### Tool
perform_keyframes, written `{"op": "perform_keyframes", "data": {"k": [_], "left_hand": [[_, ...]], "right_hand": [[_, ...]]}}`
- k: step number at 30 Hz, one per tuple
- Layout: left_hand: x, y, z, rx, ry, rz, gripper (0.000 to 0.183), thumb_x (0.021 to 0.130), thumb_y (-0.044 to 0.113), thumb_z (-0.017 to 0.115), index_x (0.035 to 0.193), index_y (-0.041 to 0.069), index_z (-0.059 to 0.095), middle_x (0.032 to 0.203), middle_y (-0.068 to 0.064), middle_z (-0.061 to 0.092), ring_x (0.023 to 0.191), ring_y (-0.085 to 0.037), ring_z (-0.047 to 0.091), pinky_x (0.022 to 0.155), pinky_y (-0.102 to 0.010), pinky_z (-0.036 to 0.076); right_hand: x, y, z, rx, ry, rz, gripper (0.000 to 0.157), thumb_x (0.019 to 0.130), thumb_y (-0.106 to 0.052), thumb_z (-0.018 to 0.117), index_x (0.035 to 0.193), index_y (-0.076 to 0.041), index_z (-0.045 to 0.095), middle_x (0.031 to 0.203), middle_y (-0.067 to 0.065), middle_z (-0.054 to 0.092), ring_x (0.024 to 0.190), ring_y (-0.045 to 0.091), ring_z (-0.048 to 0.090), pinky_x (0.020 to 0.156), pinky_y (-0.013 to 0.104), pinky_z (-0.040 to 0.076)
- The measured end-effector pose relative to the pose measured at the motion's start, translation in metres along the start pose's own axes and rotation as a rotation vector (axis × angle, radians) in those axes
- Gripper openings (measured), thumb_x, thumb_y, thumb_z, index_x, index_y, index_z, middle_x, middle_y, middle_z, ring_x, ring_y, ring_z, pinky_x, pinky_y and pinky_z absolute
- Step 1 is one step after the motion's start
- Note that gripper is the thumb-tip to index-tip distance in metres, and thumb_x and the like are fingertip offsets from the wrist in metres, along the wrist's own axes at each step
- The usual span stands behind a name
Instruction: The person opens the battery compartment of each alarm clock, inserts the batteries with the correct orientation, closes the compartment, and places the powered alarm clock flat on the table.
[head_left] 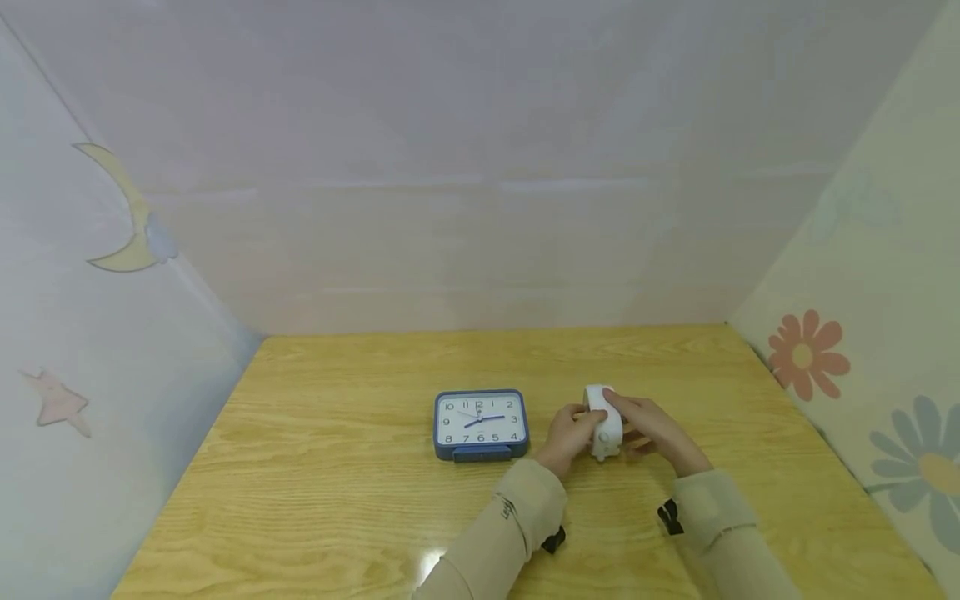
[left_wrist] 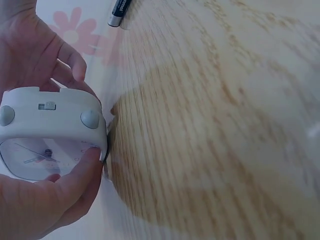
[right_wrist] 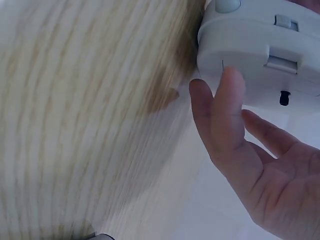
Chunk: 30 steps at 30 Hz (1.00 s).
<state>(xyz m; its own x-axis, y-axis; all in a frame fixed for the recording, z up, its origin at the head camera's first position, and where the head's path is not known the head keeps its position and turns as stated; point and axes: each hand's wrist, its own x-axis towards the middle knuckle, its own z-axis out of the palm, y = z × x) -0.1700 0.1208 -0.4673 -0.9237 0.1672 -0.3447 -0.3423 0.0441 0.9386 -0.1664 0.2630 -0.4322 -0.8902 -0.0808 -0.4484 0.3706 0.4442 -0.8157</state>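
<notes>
A white table alarm clock (head_left: 606, 429) is between my hands, its face turned to the left hand. My left hand (head_left: 570, 437) grips it by the face side; in the left wrist view a fingertip lies over the dial's edge. Two round grey knobs and a small slide switch show on the white clock (left_wrist: 65, 112) in that view. My right hand (head_left: 656, 429) is at the clock's back, fingers extended. A fingertip (right_wrist: 231, 77) meets the back near a thin seam; a black peg and a recessed catch show farther along.
A blue rectangular alarm clock (head_left: 482, 450) lies face up on the wooden table (head_left: 330, 483), left of my hands. A dark cylinder with a silver end (left_wrist: 119, 12) and lettering is on the wood. Decorated wall panels (head_left: 487, 250) enclose the table's back and sides.
</notes>
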Motion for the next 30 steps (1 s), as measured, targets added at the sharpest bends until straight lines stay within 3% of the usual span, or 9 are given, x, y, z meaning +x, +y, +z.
{"op": "perform_keyframes", "data": {"k": [8, 17, 22, 30], "left_hand": [[0.0003, 0.0015, -0.0014, -0.04, -0.014, 0.01, 0.049, 0.082, 0.031, 0.063, 0.121, 0.004, 0.052, 0.105, -0.007, 0.056, 0.09, -0.019, 0.055, 0.081, -0.038, 0.046], [-0.0004, 0.0029, -0.003, -0.13, -0.065, 0.021, 0.05, 0.084, 0.022, 0.061, 0.126, -0.002, 0.047, 0.107, -0.011, 0.057, 0.095, -0.023, 0.058, 0.082, -0.038, 0.048], [-0.0029, 0.0047, -0.0062, -0.12, -0.079, 0.034, 0.048, 0.087, 0.02, 0.058, 0.127, -0.003, 0.047, 0.109, -0.012, 0.059, 0.099, -0.025, 0.057, 0.085, -0.039, 0.046], [-0.0054, 0.0029, -0.0094, -0.2, -0.092, 0.056, 0.037, 0.091, 0.01, 0.052, 0.125, -0.005, 0.05, 0.101, -0.013, 0.062, 0.09, -0.027, 0.061, 0.075, -0.039, 0.051]], "right_hand": [[0.0039, -0.0013, -0.0012, 0.038, -0.033, 0.01, 0.083, 0.086, -0.063, 0.039, 0.137, 0.002, 0.032, 0.11, 0.02, 0.054, 0.085, 0.03, 0.057, 0.066, 0.045, 0.051], [0.0026, -0.0056, -0.0029, 0.046, -0.056, -0.009, 0.082, 0.087, -0.061, 0.039, 0.139, 0.002, 0.028, 0.114, 0.022, 0.048, 0.09, 0.033, 0.055, 0.067, 0.046, 0.051], [0.0015, -0.0058, -0.0044, 0.052, -0.075, -0.013, 0.085, 0.088, -0.062, 0.036, 0.14, 0.004, 0.023, 0.122, 0.031, 0.042, 0.095, 0.037, 0.054, 0.07, 0.047, 0.05], [-0.0003, -0.0079, -0.0095, 0.026, -0.079, 0.002, 0.084, 0.091, -0.057, 0.033, 0.14, 0.008, 0.017, 0.125, 0.037, 0.037, 0.096, 0.039, 0.055, 0.073, 0.047, 0.05]]}}
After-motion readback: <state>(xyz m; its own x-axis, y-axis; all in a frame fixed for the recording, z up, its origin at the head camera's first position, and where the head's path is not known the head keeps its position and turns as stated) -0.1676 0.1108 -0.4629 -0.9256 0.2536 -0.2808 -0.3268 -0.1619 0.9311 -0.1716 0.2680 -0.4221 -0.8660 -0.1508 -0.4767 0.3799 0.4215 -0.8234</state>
